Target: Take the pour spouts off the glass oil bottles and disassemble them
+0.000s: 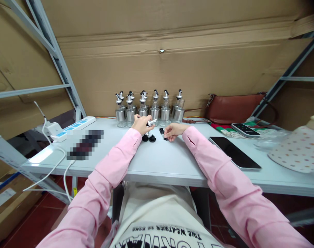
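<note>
My left hand [142,124] is closed around a white-and-silver pour spout [152,122], lifted a little above the table in front of the bottles. Just below it, black round stoppers [152,138] rest on the tabletop. With fingertips pinched together, my right hand [173,131] is down at the table on a small black part [165,138]. More small black pieces [161,131] lie right beside those fingers. Behind both hands stand several glass bottles [165,113] with steel bands, most topped by silver spouts with black flip caps. One glass bottle [179,112] at the right end shows no spout of its own.
A white power strip [78,127] with a plugged-in charger and a pixelated object lie at left on the table [162,165]. On the right are a brown bag [231,108], a dark-screened tablet [234,152], a phone-like device [245,130] and a dotted white item [297,150]. Cardboard [172,72] walls the back.
</note>
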`<state>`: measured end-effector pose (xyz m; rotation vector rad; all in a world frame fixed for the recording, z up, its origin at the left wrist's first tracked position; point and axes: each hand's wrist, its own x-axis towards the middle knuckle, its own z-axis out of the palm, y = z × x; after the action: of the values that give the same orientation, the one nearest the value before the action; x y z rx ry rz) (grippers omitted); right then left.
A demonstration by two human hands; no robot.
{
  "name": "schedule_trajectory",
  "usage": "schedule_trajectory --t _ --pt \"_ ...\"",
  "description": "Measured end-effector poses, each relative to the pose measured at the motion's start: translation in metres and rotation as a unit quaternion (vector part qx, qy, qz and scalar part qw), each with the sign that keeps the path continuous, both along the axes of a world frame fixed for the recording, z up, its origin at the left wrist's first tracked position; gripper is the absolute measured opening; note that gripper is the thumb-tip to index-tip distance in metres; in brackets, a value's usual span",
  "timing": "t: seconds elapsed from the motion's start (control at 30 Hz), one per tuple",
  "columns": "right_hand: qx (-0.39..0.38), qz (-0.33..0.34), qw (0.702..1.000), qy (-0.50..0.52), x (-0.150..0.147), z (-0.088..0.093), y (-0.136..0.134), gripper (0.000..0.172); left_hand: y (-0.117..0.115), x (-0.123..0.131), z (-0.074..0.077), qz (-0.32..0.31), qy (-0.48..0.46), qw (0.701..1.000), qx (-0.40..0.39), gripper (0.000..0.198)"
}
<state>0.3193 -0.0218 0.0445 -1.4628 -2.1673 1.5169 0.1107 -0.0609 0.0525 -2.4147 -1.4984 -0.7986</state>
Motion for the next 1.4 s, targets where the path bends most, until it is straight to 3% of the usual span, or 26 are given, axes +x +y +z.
schedule_trajectory --t 0.5,0.77,1.4 --pt "-0.025 0.015 1.000 0.011 0.0059 0.0034 0.0013 0.053 -0.0029 0.0012 0.0025 0.006 -0.002 1.000 -0.013 0.023" --pt "0.001 0.013 1.000 -0.003 0.0050 0.0022 0.0030 0.043 -0.0036 0.0019 0.0033 0.007 -0.001 1.000 -0.016 0.023" --pt "-0.025 0.025 0.999 0.020 0.0078 0.0060 0.0009 0.052 -0.0054 0.0031 0.0053 0.012 -0.002 1.000 -0.026 0.023"
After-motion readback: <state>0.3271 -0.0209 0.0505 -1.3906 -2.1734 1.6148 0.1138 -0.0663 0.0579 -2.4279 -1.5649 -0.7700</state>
